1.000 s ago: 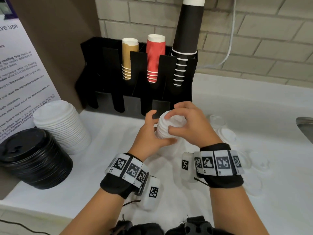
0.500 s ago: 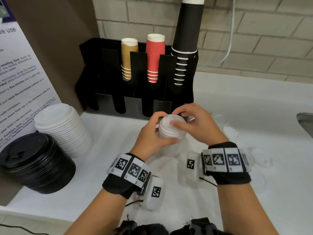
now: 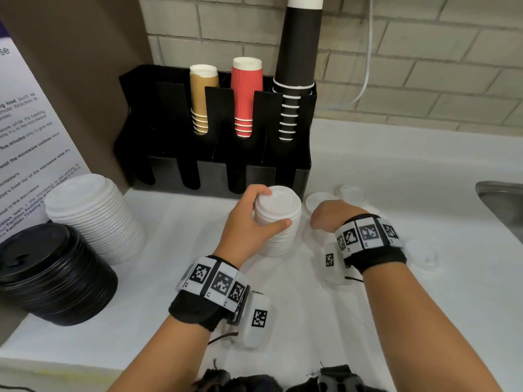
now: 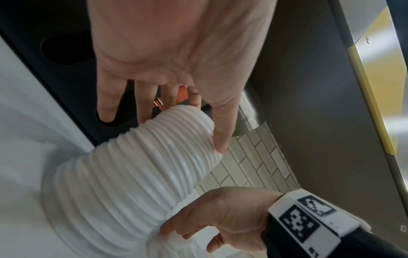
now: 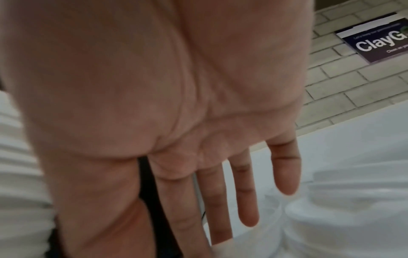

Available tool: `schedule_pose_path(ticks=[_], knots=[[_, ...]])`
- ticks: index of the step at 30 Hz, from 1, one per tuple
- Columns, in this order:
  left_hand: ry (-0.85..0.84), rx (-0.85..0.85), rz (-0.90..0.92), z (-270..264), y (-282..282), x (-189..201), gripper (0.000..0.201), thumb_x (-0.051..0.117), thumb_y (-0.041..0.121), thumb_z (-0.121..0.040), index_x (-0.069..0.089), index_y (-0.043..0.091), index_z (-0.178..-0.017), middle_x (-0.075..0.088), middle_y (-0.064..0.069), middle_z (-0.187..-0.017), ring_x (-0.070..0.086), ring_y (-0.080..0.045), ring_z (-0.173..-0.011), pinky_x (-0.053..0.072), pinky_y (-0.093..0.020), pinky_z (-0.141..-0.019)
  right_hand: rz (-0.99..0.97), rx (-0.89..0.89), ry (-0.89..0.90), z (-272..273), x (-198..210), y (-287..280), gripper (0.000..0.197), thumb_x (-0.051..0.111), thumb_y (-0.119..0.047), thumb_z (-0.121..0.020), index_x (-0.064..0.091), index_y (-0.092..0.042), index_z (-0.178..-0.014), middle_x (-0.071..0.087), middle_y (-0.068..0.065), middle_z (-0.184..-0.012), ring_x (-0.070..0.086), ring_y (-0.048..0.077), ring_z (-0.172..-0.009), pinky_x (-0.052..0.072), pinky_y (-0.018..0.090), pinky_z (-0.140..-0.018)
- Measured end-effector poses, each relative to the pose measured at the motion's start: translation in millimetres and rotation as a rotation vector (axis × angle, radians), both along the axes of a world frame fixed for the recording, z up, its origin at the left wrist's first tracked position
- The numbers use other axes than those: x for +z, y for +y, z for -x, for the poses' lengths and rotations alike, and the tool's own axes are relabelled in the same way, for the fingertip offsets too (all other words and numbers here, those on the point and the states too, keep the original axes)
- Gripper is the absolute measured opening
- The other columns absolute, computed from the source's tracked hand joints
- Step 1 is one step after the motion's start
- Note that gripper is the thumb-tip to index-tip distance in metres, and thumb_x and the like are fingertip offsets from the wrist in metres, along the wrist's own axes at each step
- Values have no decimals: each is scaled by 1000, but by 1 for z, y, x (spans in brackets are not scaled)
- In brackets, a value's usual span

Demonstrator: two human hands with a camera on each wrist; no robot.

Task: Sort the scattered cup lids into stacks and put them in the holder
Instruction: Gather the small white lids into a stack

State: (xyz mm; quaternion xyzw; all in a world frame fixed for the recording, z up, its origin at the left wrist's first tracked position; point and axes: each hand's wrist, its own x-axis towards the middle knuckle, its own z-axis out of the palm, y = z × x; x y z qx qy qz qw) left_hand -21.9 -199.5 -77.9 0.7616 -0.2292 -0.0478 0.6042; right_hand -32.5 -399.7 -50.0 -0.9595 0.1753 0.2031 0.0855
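A tall stack of small white lids (image 3: 278, 236) stands on the white counter in front of the black holder (image 3: 215, 168). My left hand (image 3: 273, 206) grips its upper part, thumb (image 4: 220, 132) on one side and fingers behind. In the left wrist view the ribbed stack (image 4: 132, 174) fills the middle. My right hand (image 3: 324, 219) is just right of the stack, apart from it, and holds nothing. Its fingers (image 5: 247, 200) reach straight down over loose white lids (image 5: 344, 223) on the counter.
The holder carries tan, red and black cup stacks (image 3: 246, 94). A big stack of wide white lids (image 3: 93, 219) and a black lid stack (image 3: 51, 275) stand at left. More loose lids (image 3: 349, 192) lie to the right. A metal sink (image 3: 501, 199) is at the far right edge.
My right hand came off the top of the small lid stack and moved right and down toward the loose lids. My left hand keeps its grip on the stack.
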Motion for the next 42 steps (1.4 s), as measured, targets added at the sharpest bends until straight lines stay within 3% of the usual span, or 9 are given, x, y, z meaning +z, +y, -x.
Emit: schedule_pose_path(ticks=[4, 7, 10, 14, 17, 23, 31, 38, 42], knots=[[-3, 3, -4, 1, -1, 0, 53, 84, 23, -72, 49, 27, -111, 53, 16, -120, 49, 5, -109, 39, -4, -82, -159, -12, -304, 13, 18, -10, 33, 68, -16, -82, 68, -9, -114, 61, 6, -125, 54, 23, -117, 41, 34, -102], [-2, 10, 3, 0, -2, -1, 53, 85, 24, -72, 49, 26, -111, 54, 15, -119, 49, 5, -107, 39, -2, -79, -296, -49, -696, 29, 37, -12, 19, 73, -8, -79, 69, -21, -92, 65, -1, -100, 59, 16, -94, 39, 17, -78], [2, 19, 11, -1, -3, 0, 51, 84, 24, -73, 50, 25, -110, 55, 14, -119, 49, 4, -106, 41, -3, -78, -627, -115, -981, 42, 55, -8, 23, 70, -8, -82, 62, -27, -93, 60, -7, -89, 58, 10, -73, 44, 18, -64], [11, 28, 10, -3, -4, 1, 59, 85, 21, -71, 48, 28, -116, 56, 16, -116, 51, 5, -105, 42, -4, -80, -1241, -94, -907, 51, 63, 12, 31, 59, 2, -89, 59, -25, -104, 63, 1, -87, 65, 13, -77, 54, 26, -67], [54, 43, 18, -3, -5, 1, 77, 87, 23, -69, 40, 34, -129, 54, 24, -112, 50, 13, -101, 43, -5, -76, -1406, -104, -752, 50, 52, 24, 35, 52, 9, -90, 58, -20, -110, 63, 5, -86, 64, 17, -79, 55, 30, -71], [67, 60, -4, -5, -5, -1, 97, 88, 24, -67, 25, 34, -141, 49, 19, -113, 48, 12, -97, 37, -8, -76, -1238, -170, -617, 41, 36, 33, 37, 50, 5, -90, 63, -19, -114, 61, 2, -84, 61, 16, -84, 51, 20, -67], [59, 72, -17, -3, -4, 1, 100, 89, 26, -65, 23, 31, -141, 50, 16, -113, 49, 13, -96, 41, -3, -69, -736, -1, -693, 35, 24, 38, 46, 83, -32, -69, 63, -33, -110, 50, -6, -111, 53, 3, -92, 40, 11, -73], [67, 78, -19, 0, -3, 3, 101, 90, 23, -64, 24, 29, -141, 51, 12, -117, 52, -2, -101, 40, -8, -75, -725, 86, -727, 35, 18, 45, 39, 82, -24, -72, 62, -29, -105, 60, -7, -116, 54, 12, -100, 43, 13, -81], [62, 80, -27, 2, -4, 5, 100, 90, 23, -65, 25, 29, -141, 51, 17, -113, 51, 3, -98, 39, -6, -73, -673, 117, -744, 35, 19, 46, 38, 79, -21, -74, 61, -34, -105, 57, -4, -117, 52, 12, -102, 42, 16, -84]])
